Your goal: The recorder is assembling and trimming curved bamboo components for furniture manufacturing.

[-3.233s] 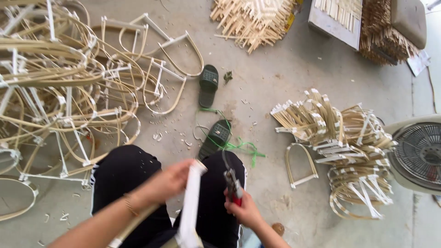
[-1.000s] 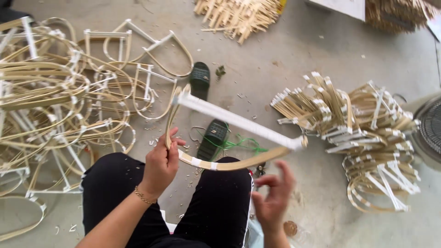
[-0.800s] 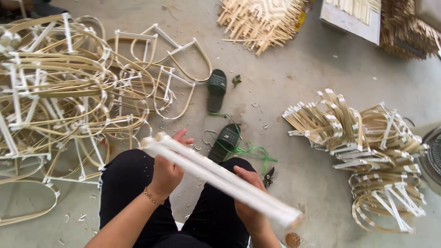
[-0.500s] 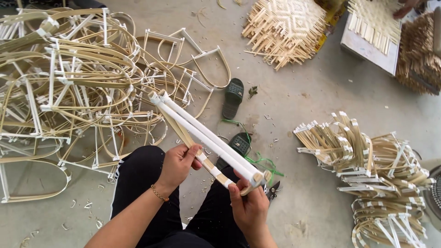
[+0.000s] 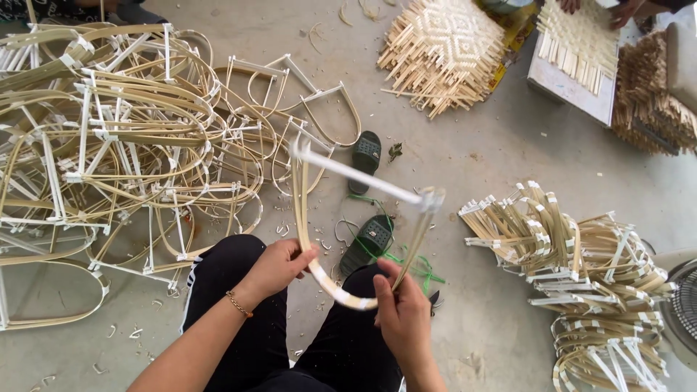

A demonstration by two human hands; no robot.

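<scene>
Near the bottom centre of the view, above the black-trousered lap, a pale D-shaped bamboo frame (image 5: 341, 239) with a straight white crossbar is held up by both hands. The left hand (image 5: 279, 265) is clenched on the curved strip at the frame's lower left, thumb on top. The right hand (image 5: 403, 312) is closed around the curved strip at its lower right, the fingers wrapped over it. The crossbar is tilted, its left end higher, and appears blurred.

On the grey concrete floor (image 5: 501, 174), a large tangled heap of similar bamboo frames (image 5: 123, 138) is spread over the left side. A tidier stack of bundled bamboo frames (image 5: 581, 268) is laid at the right, beside a partly seen round fan (image 5: 682, 305) at the right edge. Two dark green sandals (image 5: 367, 196) are seen just beyond the knees, with a green cord (image 5: 406, 261) near the closer one. At the far side, a woven bamboo mat (image 5: 446, 47) is laid flat, and another person's hands (image 5: 624, 9) are seen at a board covered with bamboo strips (image 5: 581, 51).
</scene>
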